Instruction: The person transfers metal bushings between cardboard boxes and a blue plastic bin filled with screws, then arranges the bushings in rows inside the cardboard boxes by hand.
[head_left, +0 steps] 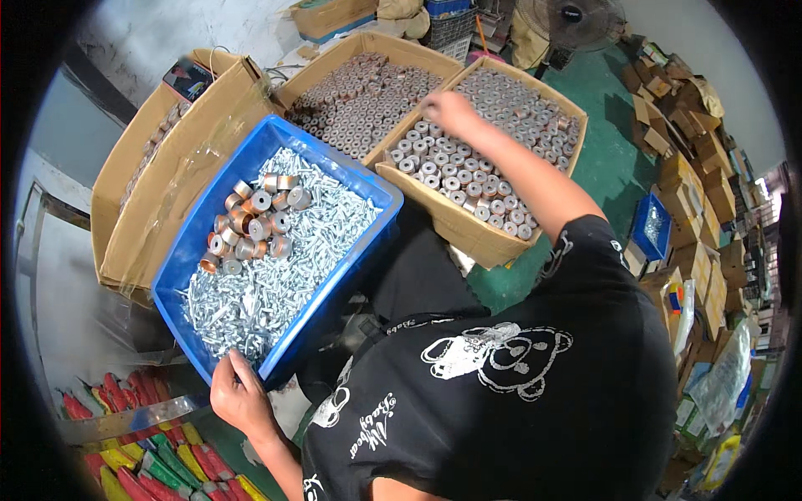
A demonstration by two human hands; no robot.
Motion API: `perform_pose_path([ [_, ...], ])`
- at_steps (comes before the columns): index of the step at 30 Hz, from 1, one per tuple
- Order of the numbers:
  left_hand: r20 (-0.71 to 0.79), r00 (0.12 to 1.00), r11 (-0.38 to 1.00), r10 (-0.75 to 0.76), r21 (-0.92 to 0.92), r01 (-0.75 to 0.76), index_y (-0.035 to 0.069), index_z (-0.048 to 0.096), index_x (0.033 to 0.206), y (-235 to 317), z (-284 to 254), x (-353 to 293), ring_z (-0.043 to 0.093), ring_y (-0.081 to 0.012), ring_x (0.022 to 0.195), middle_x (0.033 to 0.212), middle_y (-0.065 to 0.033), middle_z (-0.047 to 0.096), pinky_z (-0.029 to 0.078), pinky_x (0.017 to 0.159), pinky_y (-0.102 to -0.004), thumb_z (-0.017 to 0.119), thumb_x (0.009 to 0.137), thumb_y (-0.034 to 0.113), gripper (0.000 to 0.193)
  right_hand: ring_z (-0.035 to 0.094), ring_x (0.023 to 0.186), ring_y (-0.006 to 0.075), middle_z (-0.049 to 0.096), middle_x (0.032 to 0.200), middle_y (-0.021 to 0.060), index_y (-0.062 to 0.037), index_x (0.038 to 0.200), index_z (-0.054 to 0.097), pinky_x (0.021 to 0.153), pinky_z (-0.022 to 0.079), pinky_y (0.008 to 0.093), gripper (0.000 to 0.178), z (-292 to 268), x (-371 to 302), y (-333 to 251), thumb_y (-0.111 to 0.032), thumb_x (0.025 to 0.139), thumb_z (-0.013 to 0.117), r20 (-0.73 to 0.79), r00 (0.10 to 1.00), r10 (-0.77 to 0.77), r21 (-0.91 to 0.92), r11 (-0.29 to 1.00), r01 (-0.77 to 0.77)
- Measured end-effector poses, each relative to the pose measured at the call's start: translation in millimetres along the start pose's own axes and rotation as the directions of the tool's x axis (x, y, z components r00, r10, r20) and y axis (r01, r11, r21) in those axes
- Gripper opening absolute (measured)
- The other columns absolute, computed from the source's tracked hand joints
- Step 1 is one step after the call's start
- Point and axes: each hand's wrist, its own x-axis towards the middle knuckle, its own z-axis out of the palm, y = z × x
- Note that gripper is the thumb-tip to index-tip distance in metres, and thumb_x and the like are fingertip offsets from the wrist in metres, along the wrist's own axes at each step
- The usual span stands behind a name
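A blue plastic tub (386, 203) stands tilted in front of me, with many small silvery screws (322, 242) in it. On top of the screws sits a heap of copper-and-grey ring-shaped metal parts (261, 200). My left hand (241, 397) is at the tub's near corner, thumb and fingers drawn together over the rim beside the screws; what they hold is too small to make out. My right hand (451, 113) is curled above the wall between two cartons, next to the standing cylindrical parts (459, 171). Its fingertips are hidden.
An open right carton (468, 230) and a middle carton (334, 58) hold rows of cylinders. Another carton (188, 159) stands at the left. Behind are a fan (572, 17) and green floor (597, 125). Stacked boxes (693, 184) line the right; colourful bundles (167, 459) lie lower left.
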Motion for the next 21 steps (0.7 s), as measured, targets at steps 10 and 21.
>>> perform_pose_path([
  [10, -0.012, 1.0, 1.0, 0.002, -0.027, -0.002, -0.002, 0.058, 0.072, 11.0, -1.4, 5.8, 0.048, -0.0369, 0.053, 0.063, -0.0194, 0.051, 0.038, 0.051, -0.0425, 0.058, 0.094, 0.016, 0.029, 0.058, 0.1, 0.0398, 0.055, 0.109, 0.02, -0.0049, 0.112, 0.058, 0.086, 0.049, 0.0455, 0.042, 16.1, -43.0, -17.9, -0.007, 0.073, 0.071, 0.243, 0.952, -0.184, -0.061, 0.977, 0.205],
  [21, -0.017, 0.998, 0.998, -0.063, 0.015, 0.064, -0.002, 0.058, 0.07, 10.4, -3.1, 5.7, 0.05, -0.0353, 0.053, 0.062, -0.0177, 0.052, 0.038, 0.051, -0.0417, 0.059, 0.091, 0.012, 0.026, 0.065, 0.089, 0.0212, 0.065, 0.106, 0.0082, -0.0051, 0.121, 0.06, 0.071, 0.054, 0.0354, 0.037, 21.4, 102.3, 1.5, -0.024, 0.089, 0.066, 0.472, 0.879, 0.068, 0.8, 0.387, -0.459],
])
